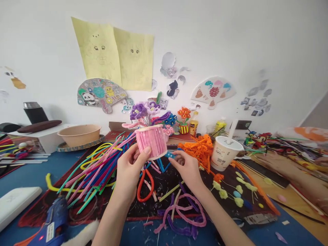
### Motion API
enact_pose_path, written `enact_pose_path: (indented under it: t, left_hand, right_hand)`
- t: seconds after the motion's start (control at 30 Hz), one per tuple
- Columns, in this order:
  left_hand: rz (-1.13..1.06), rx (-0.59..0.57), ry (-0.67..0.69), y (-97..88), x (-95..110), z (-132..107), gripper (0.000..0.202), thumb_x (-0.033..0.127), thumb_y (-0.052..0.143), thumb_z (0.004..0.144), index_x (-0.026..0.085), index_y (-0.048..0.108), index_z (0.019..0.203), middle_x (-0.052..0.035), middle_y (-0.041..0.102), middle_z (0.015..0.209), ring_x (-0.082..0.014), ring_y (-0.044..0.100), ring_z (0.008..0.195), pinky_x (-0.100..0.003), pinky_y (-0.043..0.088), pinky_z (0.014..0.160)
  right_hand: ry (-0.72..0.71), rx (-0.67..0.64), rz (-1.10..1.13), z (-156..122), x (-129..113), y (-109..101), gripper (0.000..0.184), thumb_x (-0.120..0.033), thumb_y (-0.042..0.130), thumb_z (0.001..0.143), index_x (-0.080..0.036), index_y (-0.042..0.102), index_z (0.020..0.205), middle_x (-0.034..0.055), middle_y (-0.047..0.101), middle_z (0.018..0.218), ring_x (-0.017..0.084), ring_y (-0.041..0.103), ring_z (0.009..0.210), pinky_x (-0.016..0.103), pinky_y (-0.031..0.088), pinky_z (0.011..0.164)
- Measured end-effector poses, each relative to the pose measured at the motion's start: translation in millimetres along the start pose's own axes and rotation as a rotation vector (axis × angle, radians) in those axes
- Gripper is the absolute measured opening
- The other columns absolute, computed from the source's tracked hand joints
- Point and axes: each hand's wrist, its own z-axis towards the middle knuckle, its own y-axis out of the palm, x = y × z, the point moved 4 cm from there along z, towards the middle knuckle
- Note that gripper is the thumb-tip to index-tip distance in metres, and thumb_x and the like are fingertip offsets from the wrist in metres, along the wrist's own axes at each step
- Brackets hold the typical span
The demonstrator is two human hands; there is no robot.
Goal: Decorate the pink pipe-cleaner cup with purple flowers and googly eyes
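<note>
My left hand (130, 167) is closed around a small pot wrapped in pink pipe cleaners (151, 140), held up above the dark mat (77, 212). The thumb presses on the pot's front near its lower rim. Purple pipe-cleaner flowers (145, 110) show just above the pot, though I cannot tell if they stand in it or behind it. My right hand (186, 167) is at the pot's lower right, its fingers pinching a blue pipe cleaner end (169, 155). Orange-handled scissors (145, 186) lie on the mat under my hands.
A heap of coloured pipe cleaners (102, 167) lies at left, orange ones (200, 148) at right. A paper cup with a straw (224, 152) stands right. A blue glue gun (52, 223) rests lower left. Purple and pink offcuts (183, 213) lie nearest me. A beige bowl (80, 135) stands back left.
</note>
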Motion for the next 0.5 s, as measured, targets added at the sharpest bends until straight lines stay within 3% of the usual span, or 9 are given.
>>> enact_pose_path:
  t: [0.17,0.27,0.4,0.5]
  left_hand:
    - [-0.047,0.039,0.004,-2.9,0.6,0.7,0.038,0.047,0.071,0.075,0.015,0.068,0.097,0.0007,0.057,0.077,-0.0129,0.047,0.071,-0.022,0.039,0.067]
    - [-0.067,0.048,-0.009,-3.2,-0.6,1.3,0.042,0.048,0.071,0.075,0.015,0.068,0.101,-0.0021,0.064,0.085,-0.0152,0.052,0.077,-0.023,0.042,0.071]
    - [-0.096,0.043,-0.036,-1.4,-0.9,0.7,0.043,0.048,0.073,0.074,0.017,0.069,0.102,-0.0025,0.068,0.090,-0.0179,0.057,0.089,-0.021,0.043,0.073]
    - [-0.103,0.045,-0.047,-1.5,-1.2,0.2,0.042,0.050,0.074,0.073,0.018,0.070,0.100,-0.0015,0.069,0.089,-0.0177,0.058,0.090,-0.020,0.044,0.072]
  right_hand:
    - [-0.038,-0.139,-0.081,-11.9,-6.7,25.2,0.011,-0.033,0.072,0.076,-0.022,0.071,0.078,0.0002,0.067,0.062,0.019,0.059,0.056,0.029,0.042,0.054]
    - [-0.092,-0.213,-0.127,-12.0,-13.8,28.2,0.016,-0.039,0.066,0.082,-0.025,0.074,0.076,-0.0005,0.070,0.069,0.018,0.062,0.064,0.028,0.045,0.061]
    - [-0.053,-0.125,-0.289,0.5,-4.7,0.8,0.025,-0.025,0.048,0.093,-0.021,0.072,0.098,0.0077,0.072,0.094,0.024,0.063,0.091,0.034,0.047,0.081]
    - [0.033,-0.070,-0.439,6.8,15.9,-23.0,0.026,-0.013,0.047,0.089,-0.015,0.073,0.096,0.0147,0.071,0.098,0.031,0.062,0.101,0.041,0.045,0.088]
